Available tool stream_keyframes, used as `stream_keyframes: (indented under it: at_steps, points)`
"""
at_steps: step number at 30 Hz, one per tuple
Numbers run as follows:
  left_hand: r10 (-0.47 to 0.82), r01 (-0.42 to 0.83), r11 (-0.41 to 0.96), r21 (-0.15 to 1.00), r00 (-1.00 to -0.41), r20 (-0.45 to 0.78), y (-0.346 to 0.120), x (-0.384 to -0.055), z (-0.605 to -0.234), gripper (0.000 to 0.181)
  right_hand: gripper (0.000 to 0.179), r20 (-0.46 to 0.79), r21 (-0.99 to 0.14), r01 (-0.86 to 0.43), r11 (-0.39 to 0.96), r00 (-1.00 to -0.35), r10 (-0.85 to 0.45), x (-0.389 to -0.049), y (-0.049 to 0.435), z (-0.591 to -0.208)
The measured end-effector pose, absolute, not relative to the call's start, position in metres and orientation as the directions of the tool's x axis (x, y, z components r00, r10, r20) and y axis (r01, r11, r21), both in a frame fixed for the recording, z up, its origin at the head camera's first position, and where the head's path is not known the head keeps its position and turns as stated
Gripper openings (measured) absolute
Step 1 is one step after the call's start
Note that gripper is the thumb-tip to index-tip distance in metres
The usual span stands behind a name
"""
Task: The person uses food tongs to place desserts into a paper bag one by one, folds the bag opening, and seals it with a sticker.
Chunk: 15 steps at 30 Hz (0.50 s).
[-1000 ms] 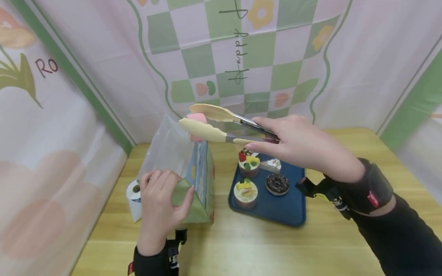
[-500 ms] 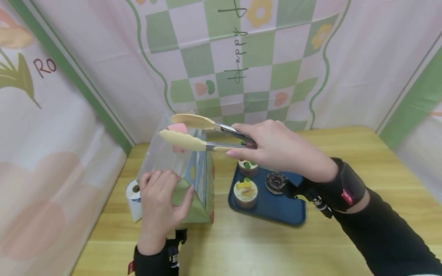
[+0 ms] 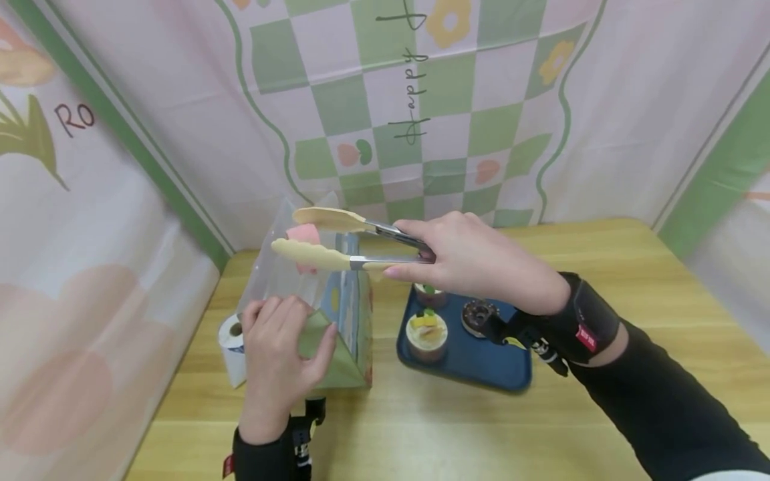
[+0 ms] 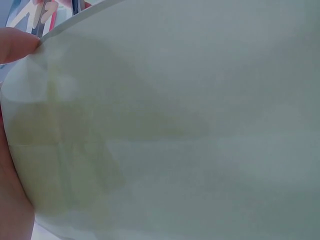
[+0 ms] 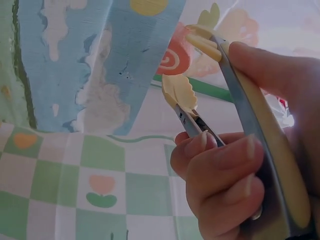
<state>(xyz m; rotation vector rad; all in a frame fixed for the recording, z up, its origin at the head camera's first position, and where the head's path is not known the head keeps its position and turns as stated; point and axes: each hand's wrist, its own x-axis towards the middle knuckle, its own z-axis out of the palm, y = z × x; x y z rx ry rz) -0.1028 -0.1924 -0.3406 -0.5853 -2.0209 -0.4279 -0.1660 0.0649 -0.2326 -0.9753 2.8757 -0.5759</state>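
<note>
Tabletop (image 3: 391, 434): wood-grained, and the action's toward its left edge!
Paper bag (image 3: 349, 334): green and blue, left hand (image 3: 285, 354) gripping its near rim, fingers curled over.
Blue tray (image 3: 475, 364): right of the bag, well in from the tabletop's right edge.
Tongs (image 3: 345, 261): held firmly in the right hand (image 3: 475, 250), heads over the bag!
Paper roll (image 3: 233, 354): just beside the bag, by the tabletop's left edge.
Fruit-topped cup (image 3: 427, 337): at the tray's left edge.
Doughnut (image 3: 475, 317): on the tray, partly hidden.
Pink swirl (image 3: 303, 232): there, between the tongs' heads, above the bag!
</note>
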Motion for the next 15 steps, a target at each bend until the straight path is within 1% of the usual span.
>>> stream_keyframes:
  at_steps: [6,8,12,15]
  points:
    - [0.228,0.568,0.821,0.06,-0.422,0.878,-0.192,-0.103,-0.341,0.034,0.076,0.149,-0.342,-0.587,0.734,-0.805,-0.575,-0.167,0.074,-0.237]
    - [0.229,0.57,0.82,0.057,-0.417,0.879,-0.192,-0.103,-0.341,0.035,0.072,0.169,-0.326,-0.584,0.743,-0.81,-0.562,-0.166,0.079,-0.24]
    - [0.226,0.572,0.818,0.06,-0.416,0.881,-0.191,-0.103,-0.341,0.035,0.07,0.183,-0.313,-0.565,0.763,-0.824,-0.536,-0.165,0.092,-0.246]
    - [0.222,0.572,0.818,0.064,-0.417,0.881,-0.191,-0.102,-0.341,0.035,0.074,0.171,-0.337,-0.543,0.769,-0.839,-0.517,-0.163,0.103,-0.251]
